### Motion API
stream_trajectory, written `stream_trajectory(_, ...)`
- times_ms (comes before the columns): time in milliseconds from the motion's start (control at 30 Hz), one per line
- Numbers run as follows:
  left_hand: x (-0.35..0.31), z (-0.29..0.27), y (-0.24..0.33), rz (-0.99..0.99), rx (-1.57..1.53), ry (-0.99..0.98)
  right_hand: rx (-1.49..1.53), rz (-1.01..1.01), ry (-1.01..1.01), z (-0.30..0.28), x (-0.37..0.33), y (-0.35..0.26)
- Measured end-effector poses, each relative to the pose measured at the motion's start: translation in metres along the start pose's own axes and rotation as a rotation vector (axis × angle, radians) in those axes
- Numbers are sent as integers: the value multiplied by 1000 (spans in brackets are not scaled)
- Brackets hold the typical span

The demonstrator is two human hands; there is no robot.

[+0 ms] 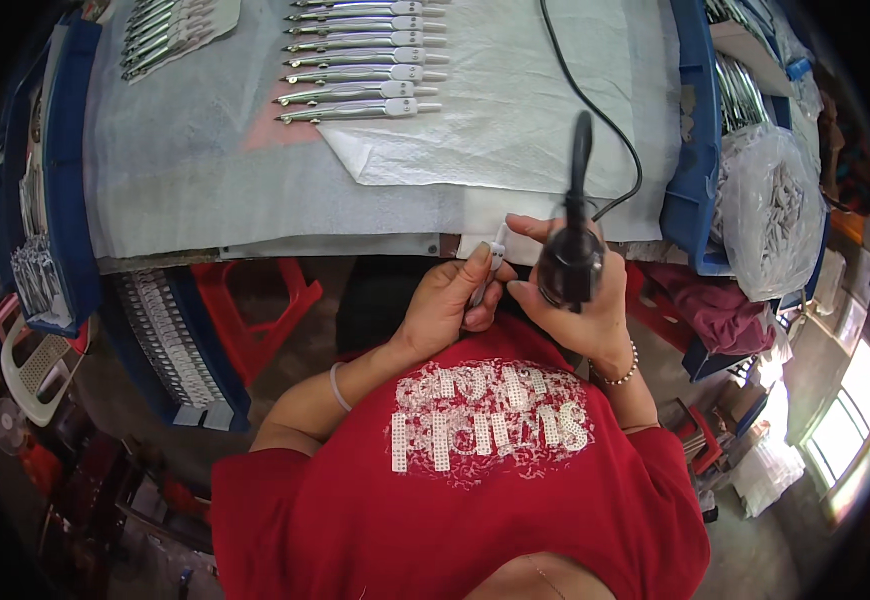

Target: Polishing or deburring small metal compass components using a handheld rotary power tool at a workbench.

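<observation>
My left hand (pixel 453 300) is closed around a drawing compass (pixel 496 262), its white head pointing up between thumb and fingers. Just to the right, my right hand (pixel 605 305) has its index finger stretched to the top of that compass, with the thumb apart below. A dark corded tool, seemingly an electric screwdriver (pixel 570 268), sits upright in the right palm and hides the other fingers. On the table ahead lies a row of silver compasses (pixel 360 90) with white heads, side by side on white sheeting.
More compasses (pixel 163 35) lie at the far left. Blue bins flank the table; the right bin (pixel 693 150) has a clear bag of small parts (pixel 775 215) beside it. A black cord (pixel 620 140) crosses the sheeting. Red stools (pixel 260 310) and a blue crate (pixel 170 345) stand below.
</observation>
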State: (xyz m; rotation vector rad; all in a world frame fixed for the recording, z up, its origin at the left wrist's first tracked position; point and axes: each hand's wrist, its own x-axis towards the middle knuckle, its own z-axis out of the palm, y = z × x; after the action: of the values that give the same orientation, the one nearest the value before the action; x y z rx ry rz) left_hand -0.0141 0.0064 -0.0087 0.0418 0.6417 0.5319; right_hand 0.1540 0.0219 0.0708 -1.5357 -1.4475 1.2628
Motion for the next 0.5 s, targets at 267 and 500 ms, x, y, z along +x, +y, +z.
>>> stream_trajectory(267, -1, 2, -5, 55, 55, 42, -87, 88, -7, -1, 3, -5)
stream_trajectory(500, -3, 3, -4, 56, 55, 1, 183, -492, -34, -25, -9, -29)
